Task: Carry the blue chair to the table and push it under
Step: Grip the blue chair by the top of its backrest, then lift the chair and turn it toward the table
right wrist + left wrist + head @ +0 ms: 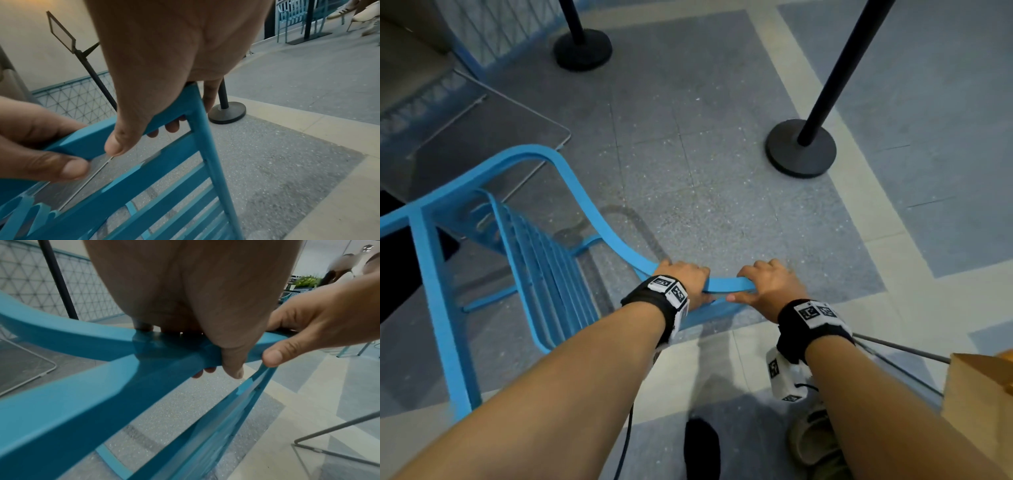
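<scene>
Overhead, both hands (pixel 729 284) grip blue chair (pixel 524 240) top rail | wrists: fingertips (pixel 171 125) curled beneath

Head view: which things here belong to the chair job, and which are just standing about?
Job:
- blue chair, top rail held by left hand and right hand
- glass table

Standing about:
- near barrier post
- far barrier post
- brown paper bag

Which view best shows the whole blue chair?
The head view: the blue chair shows top rail, slatted back and arm, both hands gripping the rail. Both wrist views show only close-up rail and slats.
</scene>
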Demonstrator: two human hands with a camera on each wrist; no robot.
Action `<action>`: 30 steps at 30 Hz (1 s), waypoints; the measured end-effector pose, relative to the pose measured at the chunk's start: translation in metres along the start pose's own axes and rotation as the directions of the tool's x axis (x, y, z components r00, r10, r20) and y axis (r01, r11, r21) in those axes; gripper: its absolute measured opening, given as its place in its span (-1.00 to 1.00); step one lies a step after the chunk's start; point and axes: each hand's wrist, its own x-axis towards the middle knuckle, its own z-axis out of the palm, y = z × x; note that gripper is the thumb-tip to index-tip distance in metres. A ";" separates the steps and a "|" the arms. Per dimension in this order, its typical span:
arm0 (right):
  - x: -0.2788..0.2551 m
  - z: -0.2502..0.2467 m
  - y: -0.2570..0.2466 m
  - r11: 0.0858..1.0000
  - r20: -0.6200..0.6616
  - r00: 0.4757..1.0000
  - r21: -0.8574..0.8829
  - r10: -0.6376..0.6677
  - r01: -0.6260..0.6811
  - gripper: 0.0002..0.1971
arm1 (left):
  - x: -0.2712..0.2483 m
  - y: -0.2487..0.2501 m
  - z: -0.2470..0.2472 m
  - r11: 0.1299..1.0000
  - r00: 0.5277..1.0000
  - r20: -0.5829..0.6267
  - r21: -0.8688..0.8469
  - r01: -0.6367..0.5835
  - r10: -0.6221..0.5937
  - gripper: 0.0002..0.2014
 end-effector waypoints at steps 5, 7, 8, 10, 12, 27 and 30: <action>-0.012 0.014 0.015 0.975 -0.202 0.979 0.212 -0.029 0.073 -0.55 | -0.004 0.005 0.004 0.999 0.999 0.006 0.018 0.038 -0.038 -0.57; -0.018 0.017 0.015 0.954 -0.209 0.978 0.292 -0.011 0.073 -0.44 | -0.009 0.006 0.003 0.999 0.999 0.011 0.007 0.047 -0.047 -0.58; -0.020 0.018 0.013 0.934 -0.205 0.979 0.350 0.009 0.065 -0.34 | -0.013 0.005 0.001 0.999 0.999 0.016 0.001 0.051 -0.051 -0.58; -0.027 0.019 0.008 0.872 -0.249 0.966 0.485 0.065 0.066 -0.19 | -0.023 0.000 -0.005 0.999 0.999 0.026 -0.005 0.046 -0.046 -0.59; -0.036 0.012 -0.006 0.774 -0.300 0.948 0.624 0.109 0.109 -0.22 | -0.037 -0.007 -0.012 0.999 0.999 0.028 0.002 0.047 -0.047 -0.60; -0.096 -0.177 -0.227 0.635 -0.217 0.905 0.652 -0.366 0.414 -0.54 | -0.275 -0.120 -0.137 0.963 0.970 -0.101 -0.181 0.199 -0.220 -0.55; -0.124 -0.197 -0.294 0.632 -0.239 0.856 0.589 -0.459 0.504 -0.56 | -0.338 -0.139 -0.154 0.970 0.976 -0.127 -0.191 0.148 -0.174 -0.49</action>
